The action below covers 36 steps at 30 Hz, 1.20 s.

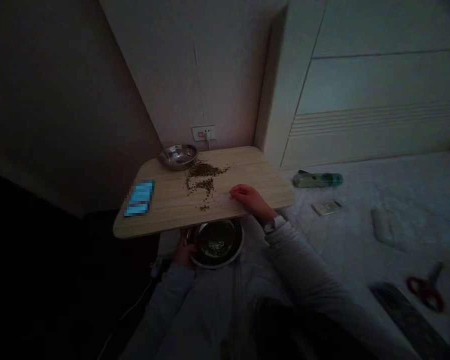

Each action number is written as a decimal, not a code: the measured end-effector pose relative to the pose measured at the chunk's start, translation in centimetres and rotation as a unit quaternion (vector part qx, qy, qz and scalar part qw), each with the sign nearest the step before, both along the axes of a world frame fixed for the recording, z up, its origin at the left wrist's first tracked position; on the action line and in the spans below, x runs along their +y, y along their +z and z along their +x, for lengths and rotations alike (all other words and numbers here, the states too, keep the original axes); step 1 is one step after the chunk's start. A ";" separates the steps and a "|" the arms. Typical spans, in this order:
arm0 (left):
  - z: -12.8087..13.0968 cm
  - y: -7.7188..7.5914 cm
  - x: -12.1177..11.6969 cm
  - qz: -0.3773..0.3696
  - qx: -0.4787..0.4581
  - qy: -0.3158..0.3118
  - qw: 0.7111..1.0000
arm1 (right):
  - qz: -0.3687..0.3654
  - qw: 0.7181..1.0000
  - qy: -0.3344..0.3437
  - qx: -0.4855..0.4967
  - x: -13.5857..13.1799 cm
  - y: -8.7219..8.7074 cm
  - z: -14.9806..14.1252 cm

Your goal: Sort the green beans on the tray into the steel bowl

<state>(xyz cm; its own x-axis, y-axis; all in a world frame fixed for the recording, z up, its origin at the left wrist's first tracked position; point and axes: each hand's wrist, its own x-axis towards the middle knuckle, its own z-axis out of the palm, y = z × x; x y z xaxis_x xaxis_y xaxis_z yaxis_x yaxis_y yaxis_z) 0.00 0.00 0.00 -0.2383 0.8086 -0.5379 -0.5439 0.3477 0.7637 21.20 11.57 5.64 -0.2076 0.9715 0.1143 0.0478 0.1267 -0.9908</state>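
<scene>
My left hand (183,254) is closed on the left rim of a metal bowl (241,243), which sits over my lap just below the front edge of the small wooden table (165,215). Some small pale grains (216,247) show inside this bowl. On the tabletop, the fingers of my right hand (249,199) are pinched together at a thin, see-through sheet (225,201) lying flat near the front edge. Left of that sheet are scattered small brown-green grains (202,186), with a denser heap (206,169) farther back.
A second metal bowl (178,156) stands at the table's back left, near a blurred blue phone-like object (140,197). A wall socket (203,133) with a plug is behind. To the right lie a bottle-like item (318,180), a small packet (327,207), red-handled scissors (425,290) and a dark remote-like strip (408,315).
</scene>
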 end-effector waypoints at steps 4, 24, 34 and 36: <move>-0.3 -0.7 0.1 0.001 0.013 -0.001 1.000 | -0.007 1.000 0.011 0.007 0.2 -0.3 0.1; 0.1 -0.1 -0.4 -0.012 0.004 -0.001 1.000 | 0.000 1.000 0.016 0.000 0.4 -0.9 0.2; -0.2 -2.2 0.3 0.042 0.013 -0.011 0.999 | 0.008 1.000 0.015 -0.001 0.5 -1.4 0.0; -0.4 -2.5 0.2 0.049 0.009 -0.014 0.999 | 0.010 1.000 0.013 -0.003 0.5 -1.4 0.0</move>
